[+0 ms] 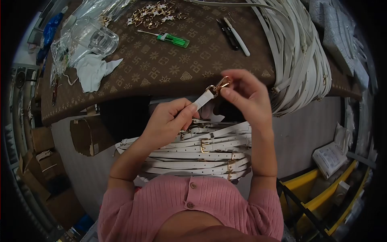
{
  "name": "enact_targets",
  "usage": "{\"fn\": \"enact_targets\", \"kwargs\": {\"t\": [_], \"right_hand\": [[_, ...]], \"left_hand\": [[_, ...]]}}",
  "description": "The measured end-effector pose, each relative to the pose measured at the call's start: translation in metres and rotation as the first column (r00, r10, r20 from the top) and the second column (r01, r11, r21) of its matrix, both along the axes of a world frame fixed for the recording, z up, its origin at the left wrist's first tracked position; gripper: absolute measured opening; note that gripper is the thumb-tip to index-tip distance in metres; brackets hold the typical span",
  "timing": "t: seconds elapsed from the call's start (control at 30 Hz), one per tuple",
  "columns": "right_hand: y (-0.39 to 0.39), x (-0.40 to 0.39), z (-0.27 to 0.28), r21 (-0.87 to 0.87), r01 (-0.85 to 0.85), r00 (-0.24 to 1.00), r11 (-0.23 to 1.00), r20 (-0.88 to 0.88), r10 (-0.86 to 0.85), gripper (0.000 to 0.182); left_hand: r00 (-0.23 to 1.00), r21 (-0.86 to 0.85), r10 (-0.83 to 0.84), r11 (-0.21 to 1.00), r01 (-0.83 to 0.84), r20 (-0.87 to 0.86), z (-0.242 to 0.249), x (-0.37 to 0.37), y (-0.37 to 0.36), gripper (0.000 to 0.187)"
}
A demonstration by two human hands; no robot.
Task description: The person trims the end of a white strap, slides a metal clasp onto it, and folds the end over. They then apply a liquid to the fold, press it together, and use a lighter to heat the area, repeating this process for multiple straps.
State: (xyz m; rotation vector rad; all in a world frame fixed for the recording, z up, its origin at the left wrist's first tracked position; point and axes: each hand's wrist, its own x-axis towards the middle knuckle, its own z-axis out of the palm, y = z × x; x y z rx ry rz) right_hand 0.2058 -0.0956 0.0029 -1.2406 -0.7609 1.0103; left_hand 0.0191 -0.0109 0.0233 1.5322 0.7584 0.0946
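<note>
My left hand [167, 121] pinched the end of a white strap [202, 99] between thumb and forefinger, just off the near edge of the table [173, 68], with the other fingers curled under. My right hand [246, 94] pinched the gold clasp [219, 85] at the strap's tip, thumb and fingertips pressed together on the metal, so the short stretch of strap ran tilted upward between my two hands. Below them, across my lap, lay a stack of white buckled straps [201, 153], side by side and touching. A much larger bundle of white straps [298, 60] hung over the table's right edge. Farther back on the table, near its middle, lay a green lighter [174, 39], and to its right a black pen [226, 34] and a white pen [238, 37] just beside each other. At the table's left edge a white cloth [94, 70] sat next to a clear glass jar [100, 40], and a pile of gold fittings [155, 14] lay along the far edge.
</note>
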Motion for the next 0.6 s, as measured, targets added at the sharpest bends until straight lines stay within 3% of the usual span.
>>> {"fn": "enact_targets", "kwargs": {"t": [0.07,0.13,0.17,0.23,0.27,0.33,0.37,0.43,0.57,0.6], "right_hand": [[0.016,0.018,0.0,0.083,0.147,0.933,0.986,0.319,-0.166,0.019],[0.039,0.036,-0.003,0.159,0.233,0.741,0.959,0.61,-0.281,0.018],[0.052,0.042,-0.006,0.155,0.223,0.742,0.962,0.613,-0.271,0.018],[0.074,0.051,-0.011,0.181,0.263,0.276,0.948,0.927,-0.254,0.018],[0.083,0.051,-0.014,0.176,0.248,0.281,0.953,0.928,-0.245,0.018],[0.096,0.05,-0.017,0.223,0.267,-0.189,0.937,0.966,-0.176,0.019],[0.099,0.049,-0.017,0.216,0.252,-0.188,0.943,0.967,-0.171,0.019],[0.103,0.047,-0.012,0.105,0.286,-0.257,0.952,0.966,-0.029,0.017],[0.099,0.048,-0.006,0.105,0.234,-0.281,0.966,0.959,-0.037,0.013],[0.092,0.044,0.002,0.122,0.224,-0.107,0.967,0.989,-0.1,0.012]], "left_hand": [[1.0,-0.035,0.025,0.999,-0.025,0.002,-0.002,-0.002,0.001,0.025],[0.994,-0.196,0.104,0.976,-0.094,0.041,-0.005,-0.003,0.001,0.026],[0.992,-0.2,0.115,0.974,-0.104,0.044,-0.005,-0.004,0.003,0.026],[0.99,-0.319,0.12,0.943,-0.09,0.076,-0.006,-0.007,0.006,0.025],[0.988,-0.324,0.136,0.94,-0.105,0.074,-0.006,-0.01,0.008,0.025],[0.986,-0.424,0.105,0.905,-0.041,0.128,-0.005,-0.014,0.01,0.025],[0.984,-0.431,0.122,0.901,-0.055,0.128,-0.002,-0.016,0.012,0.025],[0.993,-0.465,-0.001,0.883,0.055,0.116,0.003,-0.021,0.016,0.027],[0.988,-0.51,0.005,0.857,0.076,0.154,0.004,-0.027,0.021,0.028],[0.988,-0.52,-0.012,0.849,0.092,0.156,0.004,-0.028,0.023,0.027]]}}
